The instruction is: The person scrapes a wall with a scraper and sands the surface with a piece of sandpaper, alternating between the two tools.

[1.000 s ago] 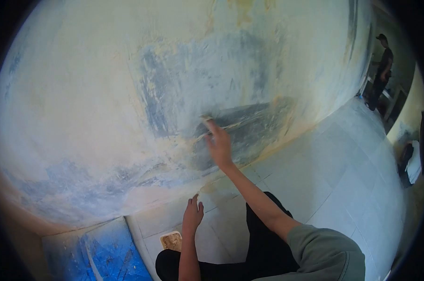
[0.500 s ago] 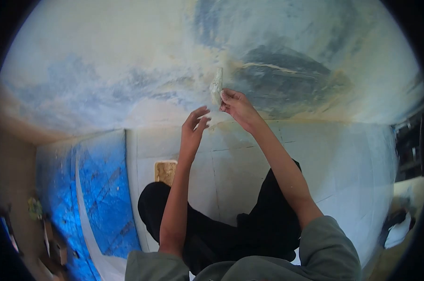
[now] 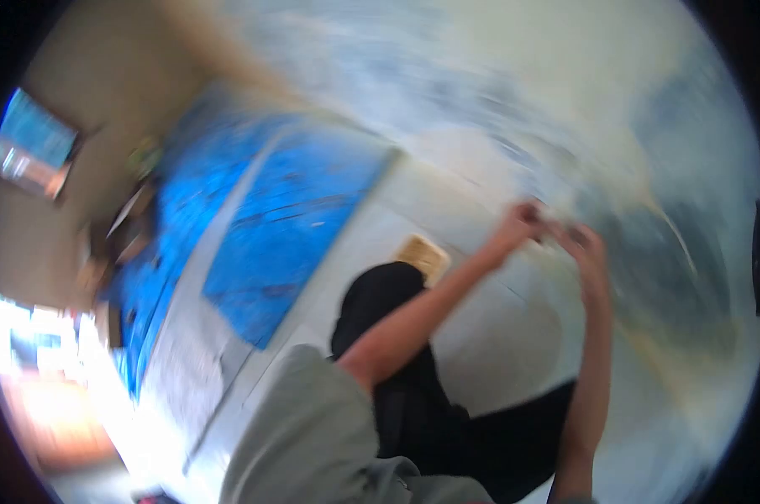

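Left hand (image 3: 518, 228): raised at the end of an extended forearm, fingers bent toward the opposite hand. Right hand (image 3: 587, 249): raised just beside it at nearly the same level, fingers bent inward. Motion blur covers both hands; I cannot tell whether either set of fingers is clamped or apart.

Work item: a small pale piece (image 3: 554, 229), located between the two hands. Its outline is smeared, and which hand bears it cannot be determined from here. The hands and the piece line up with the foot of the wall (image 3: 691, 109); contact with the wall cannot be confirmed.

Wall surface: pale, with blue-grey areas. A dark patch (image 3: 670, 277) lies to the right of the right hand, crossed by a light streak.

Floor (image 3: 497, 336): light tiles. A rectangular tray (image 3: 444, 263) with a pale rim and tan contents rests on it, just beyond the left knee of the black trousers (image 3: 384, 294) and near the left forearm.

Left side: a blue sheet (image 3: 304, 214) covers the floor beside the tray, with a pale strip (image 3: 235, 197) running along it.
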Action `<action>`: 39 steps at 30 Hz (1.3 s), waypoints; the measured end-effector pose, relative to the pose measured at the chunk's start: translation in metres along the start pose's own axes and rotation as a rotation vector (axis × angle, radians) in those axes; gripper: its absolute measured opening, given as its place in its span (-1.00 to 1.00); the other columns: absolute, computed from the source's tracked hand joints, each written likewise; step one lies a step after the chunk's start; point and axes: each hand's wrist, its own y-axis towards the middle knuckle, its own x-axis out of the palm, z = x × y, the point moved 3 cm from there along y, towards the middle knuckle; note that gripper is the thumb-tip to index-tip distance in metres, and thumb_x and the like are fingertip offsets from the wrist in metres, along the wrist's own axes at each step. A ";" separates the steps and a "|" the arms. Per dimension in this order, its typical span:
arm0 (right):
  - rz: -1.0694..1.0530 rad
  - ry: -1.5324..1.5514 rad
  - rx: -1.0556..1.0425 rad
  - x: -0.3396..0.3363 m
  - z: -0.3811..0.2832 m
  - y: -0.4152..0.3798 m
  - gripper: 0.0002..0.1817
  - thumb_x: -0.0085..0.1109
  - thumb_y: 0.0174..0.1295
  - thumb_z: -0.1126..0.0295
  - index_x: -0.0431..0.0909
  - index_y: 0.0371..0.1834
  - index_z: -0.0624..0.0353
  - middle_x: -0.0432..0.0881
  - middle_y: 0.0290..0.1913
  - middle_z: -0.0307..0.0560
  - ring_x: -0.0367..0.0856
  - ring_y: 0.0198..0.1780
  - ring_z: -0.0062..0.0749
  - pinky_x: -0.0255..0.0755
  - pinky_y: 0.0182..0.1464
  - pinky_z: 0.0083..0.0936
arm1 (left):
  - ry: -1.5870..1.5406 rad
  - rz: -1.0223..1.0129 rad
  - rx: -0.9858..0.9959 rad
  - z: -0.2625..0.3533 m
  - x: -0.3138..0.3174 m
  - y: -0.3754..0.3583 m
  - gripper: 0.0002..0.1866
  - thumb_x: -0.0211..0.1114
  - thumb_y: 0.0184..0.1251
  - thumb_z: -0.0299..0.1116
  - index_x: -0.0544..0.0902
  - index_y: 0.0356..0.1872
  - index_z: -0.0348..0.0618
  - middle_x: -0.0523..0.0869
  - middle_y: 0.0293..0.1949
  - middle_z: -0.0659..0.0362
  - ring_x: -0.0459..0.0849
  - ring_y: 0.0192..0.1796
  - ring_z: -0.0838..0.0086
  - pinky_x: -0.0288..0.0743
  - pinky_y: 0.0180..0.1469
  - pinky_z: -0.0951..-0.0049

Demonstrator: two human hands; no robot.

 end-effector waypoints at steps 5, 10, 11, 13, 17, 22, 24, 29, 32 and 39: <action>-0.041 0.479 0.139 0.003 0.018 0.006 -0.70 0.08 0.34 0.27 0.47 0.02 0.23 0.55 -0.10 -0.23 0.51 -0.04 -0.58 0.35 0.07 -0.55 | -0.168 -0.045 -0.187 0.033 0.013 -0.012 -0.77 0.37 0.24 -0.25 0.48 -0.29 -0.07 0.45 -0.63 0.35 0.45 -0.66 0.68 0.27 -0.60 0.60; -0.071 0.564 0.155 0.000 0.014 -0.004 -0.77 0.07 0.37 0.29 0.49 -0.02 0.15 0.56 -0.06 -0.22 0.51 -0.02 -0.55 0.38 0.06 -0.48 | -0.199 -0.064 -0.145 0.040 0.020 -0.015 -0.77 0.37 0.24 -0.25 0.47 -0.31 -0.05 0.48 -0.60 0.35 0.39 -0.65 0.69 0.26 -0.59 0.60; -0.080 0.561 0.159 -0.001 0.016 -0.003 -0.77 0.07 0.37 0.29 0.49 -0.02 0.15 0.56 -0.06 -0.22 0.51 -0.02 -0.55 0.38 0.06 -0.48 | -0.240 -0.066 -0.159 0.040 0.020 -0.015 -0.77 0.37 0.24 -0.25 0.48 -0.33 -0.05 0.51 -0.59 0.34 0.41 -0.63 0.69 0.29 -0.57 0.59; -0.159 0.550 0.159 -0.005 0.021 -0.003 -0.72 0.12 0.33 0.35 0.47 0.04 0.20 0.57 -0.04 -0.18 0.51 0.02 -0.53 0.36 0.09 -0.51 | -0.177 -0.042 -0.098 0.034 0.018 -0.011 -0.77 0.38 0.23 -0.24 0.49 -0.35 -0.06 0.53 -0.56 0.33 0.44 -0.58 0.68 0.32 -0.53 0.59; -0.046 0.375 0.135 0.012 -0.002 -0.013 -0.58 0.22 0.24 0.36 0.43 0.13 0.27 0.57 -0.04 -0.15 0.54 -0.01 -0.50 0.37 0.05 -0.56 | -0.047 0.017 -0.015 0.009 0.012 -0.005 -0.77 0.43 0.15 -0.27 0.54 -0.37 -0.10 0.63 -0.42 0.29 0.55 -0.38 0.64 0.43 -0.35 0.56; 0.017 0.189 0.263 0.005 -0.014 -0.016 -0.60 0.27 0.20 0.24 0.48 0.05 0.16 0.56 -0.21 -0.30 0.48 -0.26 -0.67 0.34 -0.24 -0.63 | -0.232 0.021 -0.146 0.014 0.021 -0.017 -0.70 0.39 0.16 -0.36 0.53 -0.13 -0.17 0.66 -0.28 0.19 0.60 -0.27 0.54 0.49 -0.23 0.50; -0.035 0.345 0.282 0.003 -0.013 -0.020 -0.69 0.25 0.22 0.14 0.51 -0.07 0.04 0.47 -0.39 -0.45 0.31 -0.47 -0.81 0.15 -0.46 -0.66 | -0.250 0.012 -0.166 0.022 0.024 -0.021 -0.67 0.39 0.16 -0.36 0.52 -0.09 -0.20 0.66 -0.27 0.17 0.60 -0.26 0.52 0.49 -0.23 0.49; 0.055 0.112 0.291 -0.003 -0.003 -0.016 -0.72 0.24 0.22 0.11 0.56 -0.20 0.06 0.51 -0.45 -0.41 0.37 -0.47 -0.74 0.20 -0.47 -0.61 | 0.051 -0.041 -0.224 0.021 0.020 -0.025 -0.64 0.30 0.19 -0.34 0.51 -0.02 -0.27 0.68 -0.23 0.05 0.65 -0.21 0.40 0.52 -0.18 0.39; -0.049 -0.176 0.255 -0.003 0.010 -0.011 -0.71 0.27 0.16 0.14 0.59 -0.28 0.14 0.56 -0.47 -0.31 0.46 -0.45 -0.63 0.30 -0.42 -0.55 | 0.683 0.083 -0.007 -0.006 0.014 -0.030 -0.62 0.24 0.19 -0.27 0.52 -0.04 -0.31 0.68 -0.20 -0.05 0.67 -0.14 0.22 0.54 -0.12 0.26; -0.084 -0.848 0.186 -0.015 0.067 0.024 -0.63 0.32 -0.11 0.29 0.59 -0.21 0.22 0.67 -0.34 0.05 0.65 -0.29 -0.11 0.48 -0.21 -0.31 | 1.519 -0.494 -0.286 -0.032 0.003 -0.081 -0.63 0.08 0.25 -0.16 0.55 -0.12 -0.27 0.66 -0.17 -0.10 0.63 -0.05 0.03 0.51 0.01 0.12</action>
